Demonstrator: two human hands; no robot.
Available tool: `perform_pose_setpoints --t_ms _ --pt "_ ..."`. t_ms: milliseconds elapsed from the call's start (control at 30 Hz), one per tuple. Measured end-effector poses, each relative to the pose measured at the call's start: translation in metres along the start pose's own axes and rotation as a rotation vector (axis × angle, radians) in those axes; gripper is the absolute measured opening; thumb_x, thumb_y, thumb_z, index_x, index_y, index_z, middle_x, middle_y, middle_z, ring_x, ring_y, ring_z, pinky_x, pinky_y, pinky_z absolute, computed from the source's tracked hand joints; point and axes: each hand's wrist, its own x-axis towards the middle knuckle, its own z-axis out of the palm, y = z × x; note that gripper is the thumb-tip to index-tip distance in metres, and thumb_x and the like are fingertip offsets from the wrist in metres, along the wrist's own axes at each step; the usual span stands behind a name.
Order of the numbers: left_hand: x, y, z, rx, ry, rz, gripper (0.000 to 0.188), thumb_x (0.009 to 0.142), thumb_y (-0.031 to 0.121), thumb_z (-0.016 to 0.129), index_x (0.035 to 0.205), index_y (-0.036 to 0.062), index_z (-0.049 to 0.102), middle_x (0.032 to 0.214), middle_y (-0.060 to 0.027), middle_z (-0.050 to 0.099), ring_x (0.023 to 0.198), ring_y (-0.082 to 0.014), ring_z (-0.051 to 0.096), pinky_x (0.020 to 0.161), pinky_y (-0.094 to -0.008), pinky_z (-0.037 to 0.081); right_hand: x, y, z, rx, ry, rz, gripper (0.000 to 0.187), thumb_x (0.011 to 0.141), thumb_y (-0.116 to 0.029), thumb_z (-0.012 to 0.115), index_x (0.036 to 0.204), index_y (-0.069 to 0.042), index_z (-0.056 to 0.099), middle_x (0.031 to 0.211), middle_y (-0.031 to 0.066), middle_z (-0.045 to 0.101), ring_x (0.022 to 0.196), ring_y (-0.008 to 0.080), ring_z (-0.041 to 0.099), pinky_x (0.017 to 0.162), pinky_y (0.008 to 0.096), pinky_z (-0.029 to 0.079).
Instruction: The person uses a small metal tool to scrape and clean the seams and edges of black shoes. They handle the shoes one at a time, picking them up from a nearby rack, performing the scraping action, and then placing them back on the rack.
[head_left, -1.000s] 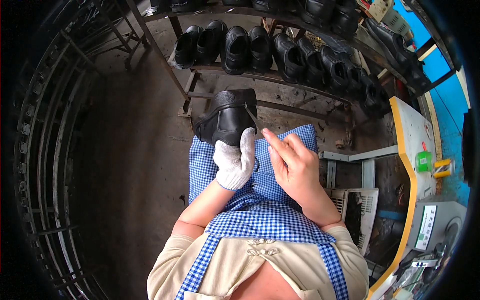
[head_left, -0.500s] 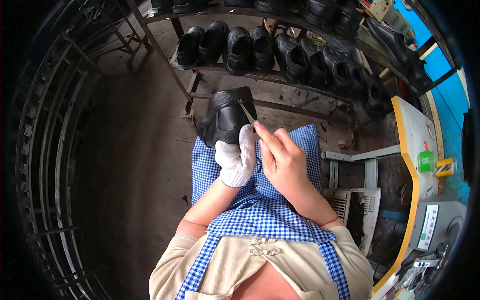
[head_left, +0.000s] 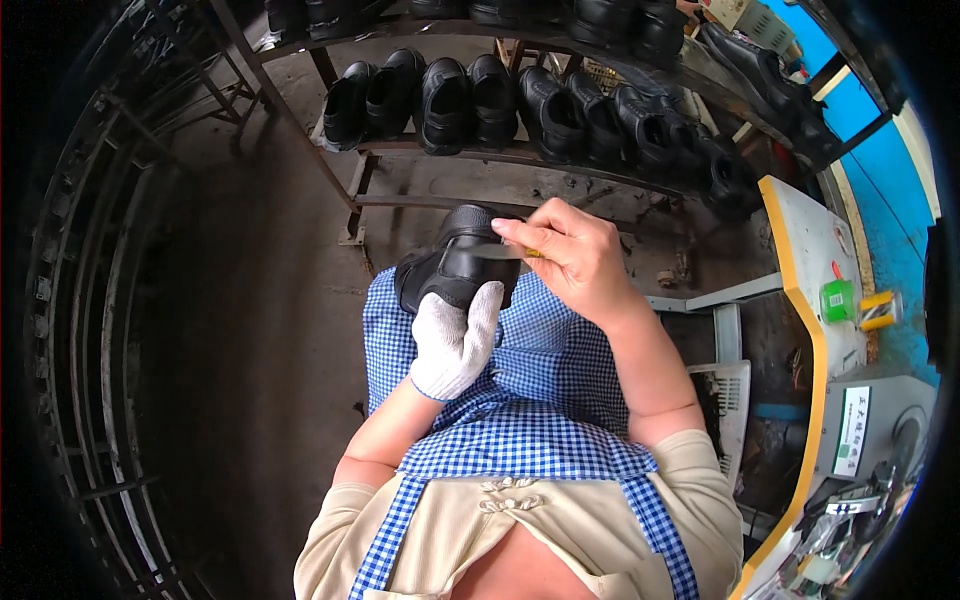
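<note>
A black leather shoe (head_left: 470,262) is held over my lap, its strap and stitched upper facing up. My left hand (head_left: 452,345), in a white knit glove, closes round its lower side. Bare, my right hand (head_left: 575,255) pinches a narrow metal blade (head_left: 500,252) with a bit of yellow by the fingers. The blade lies across the shoe's upper, blurred by motion; whether it touches the leather I cannot tell. A blue checked apron (head_left: 540,335) covers my lap beneath.
Ahead stands a metal rack (head_left: 400,203) with rows of black shoes (head_left: 445,105). At right, a yellow-edged white table (head_left: 815,250) carries a green container (head_left: 837,300), a yellow roll (head_left: 880,310) and a grey machine (head_left: 870,430). A white plastic crate (head_left: 735,400) sits below. Metal racking (head_left: 110,400) lines the left.
My right hand has moved up and right, and the blade has turned from steep to nearly level. The shoe has tilted and come slightly lower. The whole view has shifted a little.
</note>
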Motion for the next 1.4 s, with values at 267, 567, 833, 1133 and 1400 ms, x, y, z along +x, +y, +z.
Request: perform_pose_setpoints --t_ms 267,567,833,1133,1400 --pt "-0.009 -0.023 0.003 -0.156 0.02 -0.104 0.017 0.097 0.006 0.061 0.111 -0.004 0.064 0.096 -0.0097 0.069 0.082 -0.0143 0.065 0.072 -0.0265 0.053 -0.006 0.014 0.004 -0.076 -0.059 -0.115 0.02 0.083 -0.005 0.067 0.101 -0.009 0.061 0.1 0.0054 0.058 0.08 0.0165 0.064 0.059 0.0289 0.054" --pt "0.007 0.015 -0.015 -0.13 -0.107 -0.133 0.023 0.098 0.01 0.058 0.116 -0.0035 0.063 0.099 -0.0095 0.068 0.09 -0.0152 0.063 0.079 -0.029 0.051 -0.023 0.029 -0.008 0.42 0.028 0.254 0.005 0.095 -0.012 0.064 0.1 -0.009 0.062 0.085 0.0008 0.057 0.072 0.0068 0.058 0.056 0.0236 0.047" --pt "0.011 0.022 -0.017 0.131 -0.195 0.091 0.018 0.092 0.007 0.059 0.106 -0.0015 0.066 0.089 -0.0152 0.07 0.081 -0.0254 0.068 0.072 -0.0329 0.052 -0.001 -0.003 -0.028 -0.23 -0.047 -0.321 0.037 0.067 -0.005 0.078 0.103 -0.01 0.073 0.078 0.0026 0.059 0.064 0.0154 0.065 0.052 0.0268 0.053" --pt "0.009 0.023 -0.015 0.091 -0.142 0.146 0.019 0.091 0.004 0.058 0.107 -0.0015 0.066 0.086 -0.0145 0.067 0.076 -0.0251 0.064 0.072 -0.0326 0.051 -0.016 0.01 0.011 0.015 -0.057 -0.004 0.027 0.079 0.005 0.066 0.096 -0.008 0.049 0.096 0.0065 0.057 0.073 0.0246 0.067 0.058 0.0363 0.056" --pt "0.005 0.022 -0.023 0.307 -0.445 0.112 0.027 0.094 0.008 0.056 0.119 -0.0002 0.063 0.103 -0.0121 0.068 0.093 -0.0186 0.064 0.082 -0.0325 0.05 -0.006 0.014 0.026 0.087 -0.069 0.148 0.026 0.081 0.001 0.067 0.097 -0.006 0.048 0.093 0.0096 0.056 0.076 0.0302 0.066 0.06 0.04 0.053"
